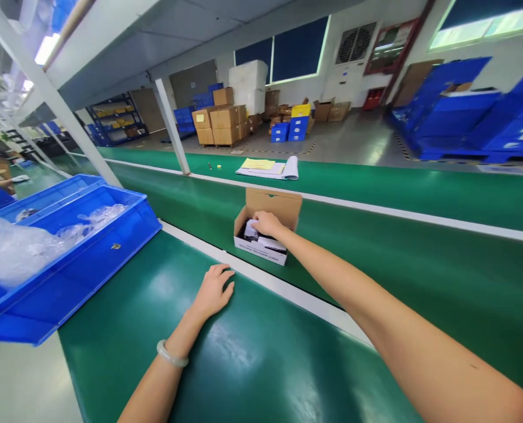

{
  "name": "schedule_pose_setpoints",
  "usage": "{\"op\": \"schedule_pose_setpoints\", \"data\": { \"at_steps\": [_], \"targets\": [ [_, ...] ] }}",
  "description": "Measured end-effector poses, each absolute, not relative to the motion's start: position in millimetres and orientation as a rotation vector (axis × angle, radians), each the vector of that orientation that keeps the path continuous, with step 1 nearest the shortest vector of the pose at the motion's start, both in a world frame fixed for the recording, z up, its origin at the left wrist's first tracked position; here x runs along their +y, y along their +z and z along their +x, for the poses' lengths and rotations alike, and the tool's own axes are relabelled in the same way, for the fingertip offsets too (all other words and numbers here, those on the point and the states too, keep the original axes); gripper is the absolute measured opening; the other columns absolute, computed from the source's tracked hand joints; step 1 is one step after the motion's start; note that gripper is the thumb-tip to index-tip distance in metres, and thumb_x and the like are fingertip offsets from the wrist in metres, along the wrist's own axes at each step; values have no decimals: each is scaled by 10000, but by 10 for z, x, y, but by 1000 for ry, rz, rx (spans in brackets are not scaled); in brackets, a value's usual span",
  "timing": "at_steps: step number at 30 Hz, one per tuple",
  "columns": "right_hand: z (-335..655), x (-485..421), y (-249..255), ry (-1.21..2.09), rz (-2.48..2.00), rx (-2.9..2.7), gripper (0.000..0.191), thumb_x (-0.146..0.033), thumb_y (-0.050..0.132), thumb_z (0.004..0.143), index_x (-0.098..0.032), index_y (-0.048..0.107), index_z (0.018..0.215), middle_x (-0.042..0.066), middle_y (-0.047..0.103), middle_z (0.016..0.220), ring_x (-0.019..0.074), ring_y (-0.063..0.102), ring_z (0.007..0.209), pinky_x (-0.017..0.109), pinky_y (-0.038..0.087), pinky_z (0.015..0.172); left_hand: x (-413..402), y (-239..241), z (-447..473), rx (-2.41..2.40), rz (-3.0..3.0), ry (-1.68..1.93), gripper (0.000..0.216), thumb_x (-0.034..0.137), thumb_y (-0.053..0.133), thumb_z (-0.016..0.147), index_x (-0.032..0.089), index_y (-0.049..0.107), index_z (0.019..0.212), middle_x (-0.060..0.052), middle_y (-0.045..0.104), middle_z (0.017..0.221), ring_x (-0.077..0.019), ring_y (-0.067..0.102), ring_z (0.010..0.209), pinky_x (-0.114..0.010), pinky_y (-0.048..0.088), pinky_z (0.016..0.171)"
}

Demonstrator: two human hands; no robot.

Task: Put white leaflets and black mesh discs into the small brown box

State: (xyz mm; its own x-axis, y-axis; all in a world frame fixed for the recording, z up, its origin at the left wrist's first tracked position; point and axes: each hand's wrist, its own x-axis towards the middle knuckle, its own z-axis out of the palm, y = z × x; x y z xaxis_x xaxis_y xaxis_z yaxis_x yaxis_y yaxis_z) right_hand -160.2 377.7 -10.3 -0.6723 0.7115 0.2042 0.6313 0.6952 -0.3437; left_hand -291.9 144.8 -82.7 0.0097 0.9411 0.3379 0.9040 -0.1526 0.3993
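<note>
A small cardboard box (261,251), white outside and brown inside, stands on the green belt with its lid raised at the back. My right hand (267,224) reaches into it from above, fingers curled down and closed at a small white item (251,230). The fingertips are partly hidden, so what they grip is unclear. Other dark and white contents lie lower in the box. My left hand (212,291) rests over the green tabletop (252,352) near the white rail, fingers apart and holding nothing. A pale bangle (172,355) circles the left wrist.
On the left stands a blue bin (107,252) with clear plastic bags (19,247) inside. Beyond the belt lie papers (267,168) on a green ledge. A white post (172,126) and an overhead shelf (124,50) frame the station. Cartons (223,126) stand farther back.
</note>
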Motion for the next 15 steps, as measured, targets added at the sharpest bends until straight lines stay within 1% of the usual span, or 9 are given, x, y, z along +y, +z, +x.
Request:
{"op": "schedule_pose_setpoints", "data": {
  "at_steps": [2,3,4,5,8,10,12,14,15],
  "targets": [
    [-1578,3737,-214,242,-1013,-2657,224,-148,484,945,-105,643,793,103,624,839,211,648,780,301,502,686,1423,-827,-2851,2038,2166,818,266,181,535,854,171,640,1099,-130,580,1214,-278,512,1110,-473,460,964],
    [-1556,3714,-251,40,-971,-2726,275,-118,421,948,-94,656,806,128,618,897,199,638,815,284,485,697,1419,-826,-2829,2066,2154,816,260,180,544,847,176,646,1086,-125,585,1207,-275,515,1106,-464,462,960],
    [-1529,3697,-271,-42,-921,-2751,304,-80,395,932,-71,666,797,163,611,948,216,625,871,295,470,720,1421,-822,-2829,2105,2141,821,260,181,551,841,184,648,1083,-120,585,1211,-272,513,1112,-455,463,957],
    [-1498,3686,-273,-77,-881,-2770,307,-58,406,910,-56,670,753,185,612,916,243,620,872,315,465,706,1424,-807,-2862,2164,2125,838,269,185,555,838,191,642,1093,-117,579,1225,-272,505,1129,-451,461,956],
    [-1335,3655,-180,-155,-758,-2797,298,-58,444,892,-80,690,724,188,623,831,284,617,804,359,464,659,1368,-637,-3205,2512,2042,973,320,208,549,838,189,600,1153,-134,547,1276,-283,473,1184,-467,437,972],
    [-1108,3566,-124,-201,-681,-2799,268,-82,456,892,-102,702,786,178,635,851,294,616,788,379,483,652,1228,-394,-3616,2881,1893,1040,341,238,536,847,165,576,1178,-161,533,1287,-300,463,1198,-484,405,997],
    [-755,3374,-187,-175,-544,-2795,246,-148,458,900,-138,704,903,154,651,930,293,622,817,401,523,676,1016,-90,-4097,3272,1595,896,384,297,502,887,122,540,1226,-195,510,1306,-319,441,1224,-475,368,1026],
    [-304,3073,-406,30,-297,-2721,295,-217,421,913,-211,691,1029,114,670,985,289,640,869,439,564,739,780,202,-4552,3518,1221,447,482,350,450,917,75,452,1314,-229,447,1370,-344,393,1274,-474,336,1042],
    [-64,2888,-559,131,-250,-2669,308,-243,422,908,-276,686,1063,83,678,1018,293,647,902,458,575,763,669,322,-4739,3533,1142,384,510,345,458,909,40,435,1317,-264,442,1362,-378,388,1273,-503,323,1038]
  ]
}}
